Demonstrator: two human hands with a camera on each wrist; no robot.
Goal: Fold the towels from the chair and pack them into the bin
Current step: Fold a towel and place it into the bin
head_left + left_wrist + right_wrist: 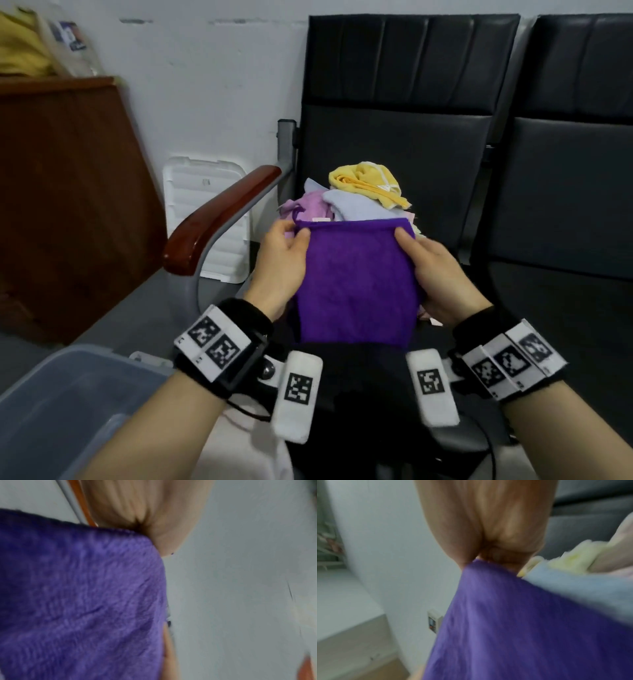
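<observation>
1. Your left hand (282,260) pinches the top left corner of the purple towel (356,284), thumb on the near face and fingers behind it.
2. Your right hand (435,274) clamps the top right corner the same way, thumb on the front; the right wrist view confirms the cloth is caught between thumb and fingers.
3. Between the two grips the towel hangs as a fairly flat panel in front of you, top edge level, lower edge dropping toward your lap. Whether it is already doubled over cannot be told from these views.
4. Just behind the towel, on the seat of the black chair (394,144), the pile of towels (359,198) waits unfolded: a yellow one on top, pale blue and pink ones beneath.
5. The clear plastic bin (68,394) sits at your lower left, near the chair's wooden armrest (219,219). No towel shows in the part of it that is in view.
6. Judged from this, you are early in the job: this towel is mid-fold, and the whole pile is left to fold and pack.
</observation>
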